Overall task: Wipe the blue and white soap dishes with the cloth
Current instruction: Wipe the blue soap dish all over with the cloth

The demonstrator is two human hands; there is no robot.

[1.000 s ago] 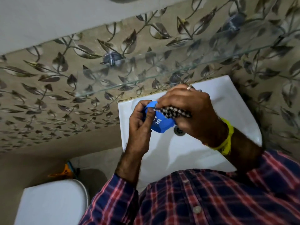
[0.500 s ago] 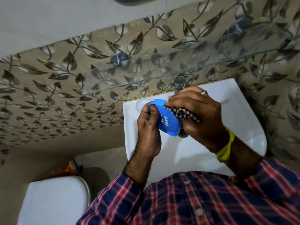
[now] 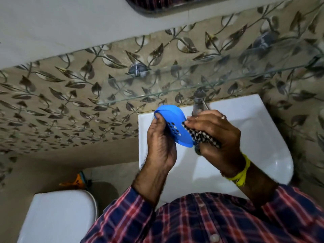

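While the left hand (image 3: 160,146) pinches the blue dish (image 3: 172,126) by its upper-left rim, thumb inside, the right hand (image 3: 213,135) is closed around the checked cloth (image 3: 201,137) and presses it against the dish's right edge. Both meet at frame centre, over the sink (image 3: 263,137). The dish's long axis runs from upper left down to lower right, its holed face turned toward the cloth, so the right hand is the one placed to stroke along it. No white dish is in view.
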